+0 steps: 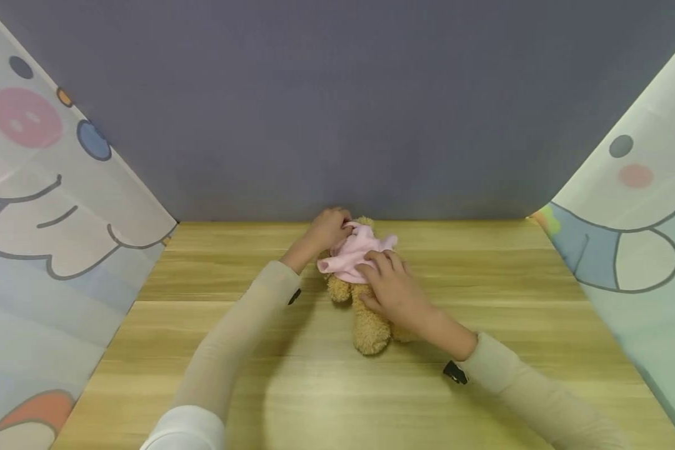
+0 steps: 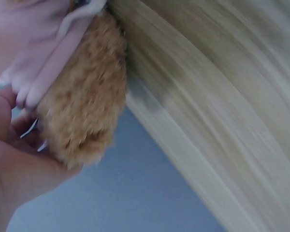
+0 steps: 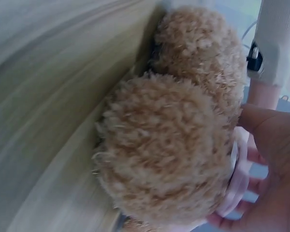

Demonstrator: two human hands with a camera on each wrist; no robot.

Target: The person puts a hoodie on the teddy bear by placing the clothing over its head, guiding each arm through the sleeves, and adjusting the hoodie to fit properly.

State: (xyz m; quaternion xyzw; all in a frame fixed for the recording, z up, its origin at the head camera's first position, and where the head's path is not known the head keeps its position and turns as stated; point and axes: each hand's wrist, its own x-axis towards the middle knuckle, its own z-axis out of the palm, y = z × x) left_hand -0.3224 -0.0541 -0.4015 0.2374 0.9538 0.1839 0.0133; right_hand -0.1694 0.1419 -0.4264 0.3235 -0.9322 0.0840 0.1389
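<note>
A plush toy (image 1: 371, 326) with curly light-brown fur lies on the wooden table, legs toward the person. Draped over its upper part is a small pink garment (image 1: 355, 257). At the far end my left hand (image 1: 329, 230) pinches the garment's edge; the left wrist view shows the pink cloth (image 2: 43, 67) bunched at the fingertips beside a furry part (image 2: 87, 96). My right hand (image 1: 398, 292) holds the garment's lower edge, its thumb against a leg. The right wrist view shows the rounded furry legs (image 3: 159, 150) close up. Most of the toy's head is hidden.
A grey panel (image 1: 337, 112) rises at the table's (image 1: 484, 269) far edge. Cartoon-printed sheets (image 1: 62, 206) stand along the left and right sides. Small black buckles (image 1: 455, 372) hang by both wrists.
</note>
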